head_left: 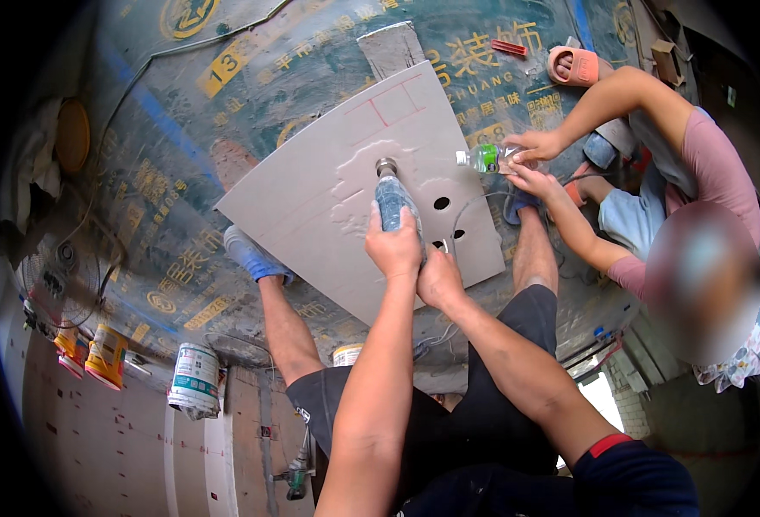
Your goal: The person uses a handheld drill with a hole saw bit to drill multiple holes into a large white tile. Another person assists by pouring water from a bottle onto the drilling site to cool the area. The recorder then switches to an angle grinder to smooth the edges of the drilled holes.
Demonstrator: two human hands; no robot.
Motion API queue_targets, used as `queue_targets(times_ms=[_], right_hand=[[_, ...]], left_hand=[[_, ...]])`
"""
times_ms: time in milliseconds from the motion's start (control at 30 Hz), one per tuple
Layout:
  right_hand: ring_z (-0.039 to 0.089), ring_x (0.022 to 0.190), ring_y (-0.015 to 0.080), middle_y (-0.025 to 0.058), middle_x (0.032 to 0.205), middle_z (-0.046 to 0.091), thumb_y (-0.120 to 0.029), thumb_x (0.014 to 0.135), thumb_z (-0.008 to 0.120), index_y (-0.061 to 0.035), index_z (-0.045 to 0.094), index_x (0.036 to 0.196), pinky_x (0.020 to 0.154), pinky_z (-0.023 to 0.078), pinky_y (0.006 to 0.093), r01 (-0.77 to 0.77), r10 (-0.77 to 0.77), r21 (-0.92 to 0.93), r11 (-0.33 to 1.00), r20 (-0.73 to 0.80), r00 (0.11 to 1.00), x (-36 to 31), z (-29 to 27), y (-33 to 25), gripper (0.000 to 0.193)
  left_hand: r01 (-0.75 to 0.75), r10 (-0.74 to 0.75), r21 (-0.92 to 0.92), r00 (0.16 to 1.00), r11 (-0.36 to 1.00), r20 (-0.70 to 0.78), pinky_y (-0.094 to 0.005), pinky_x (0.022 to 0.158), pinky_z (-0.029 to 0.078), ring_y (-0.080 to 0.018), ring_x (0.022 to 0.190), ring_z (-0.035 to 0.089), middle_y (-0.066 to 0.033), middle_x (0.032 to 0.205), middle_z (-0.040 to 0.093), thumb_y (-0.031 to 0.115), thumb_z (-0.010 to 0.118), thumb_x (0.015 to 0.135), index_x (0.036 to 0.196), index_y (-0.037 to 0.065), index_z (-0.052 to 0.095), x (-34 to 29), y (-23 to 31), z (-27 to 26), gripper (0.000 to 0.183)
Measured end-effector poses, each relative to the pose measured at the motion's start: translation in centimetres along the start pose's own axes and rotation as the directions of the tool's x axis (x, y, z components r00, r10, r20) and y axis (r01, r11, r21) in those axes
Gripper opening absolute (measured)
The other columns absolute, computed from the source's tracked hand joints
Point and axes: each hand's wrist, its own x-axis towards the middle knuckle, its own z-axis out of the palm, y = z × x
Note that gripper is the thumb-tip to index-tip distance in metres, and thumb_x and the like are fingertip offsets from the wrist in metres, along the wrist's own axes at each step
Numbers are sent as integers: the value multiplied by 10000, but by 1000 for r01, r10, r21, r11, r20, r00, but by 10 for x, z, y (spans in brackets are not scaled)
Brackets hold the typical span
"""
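A blue angle grinder (391, 205) with a round metal hole-saw bit (386, 165) is gripped in both my hands. My left hand (394, 247) wraps round its body, and just behind it my right hand (439, 277) closes on the rear end. The bit meets a large pale tile (311, 185), where a puddle of water spreads round it. Several round holes (441, 203) show in the tile to the right of the grinder. From the right, a co-worker's hands (530, 155) hold a clear plastic bottle (488, 158) on its side, its cap end toward the bit.
Green printed sheeting (173, 112) covers the floor. My feet (255, 257) flank the tile; a cable (474, 200) loops beside my right hand. The co-worker squats at right. Buckets (195, 379) and a fan (59, 280) stand at left. A red piece (509, 48) lies beyond the tile.
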Motion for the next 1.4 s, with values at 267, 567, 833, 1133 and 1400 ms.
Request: queue_targets(times_ms=[267,567,833,1133,1400], right_hand=[[667,1031,504,310,1012,712,-244,846,691,3,670,1093,907,532,549,-20,21,-45,999,11,1000,-1,-8,-18,351],[664,1043,502,319,1027,707,-230,838,679,12,687,1067,916,531,551,-9,9,-16,1000,-3,1000,2,-14,-22,333],[649,1058,516,333,1027,698,-201,854,660,31,678,1073,909,527,559,63,-63,8,998,11,998,5,-17,-11,319],[623,1080,526,314,1060,697,-126,876,626,46,651,1106,914,508,561,76,-76,60,995,1,997,4,-16,-2,288],[637,1064,511,306,1047,701,-170,864,643,29,667,1070,903,515,564,67,-67,24,997,17,998,7,-14,11,288]], left_hand=[[31,-31,11,1000,999,-1,-408,935,535,-324,1012,728,-280,1118,735,244,768,825,1277,-119,645,12,5,-4,593],[37,-37,107,999,994,4,-420,870,550,-337,919,744,-267,1002,752,246,755,817,1216,-73,695,16,21,-1,514],[51,-54,189,998,981,11,-447,872,550,-398,938,734,-306,1012,733,294,751,806,1223,-94,681,13,37,1,574],[-59,67,201,997,978,-31,-449,879,551,-413,962,727,-322,1045,723,291,742,809,1306,-112,624,4,17,11,650],[-65,71,87,995,994,-66,-427,910,546,-390,1002,727,-322,1089,718,293,748,815,1338,-126,594,-4,9,15,688]])
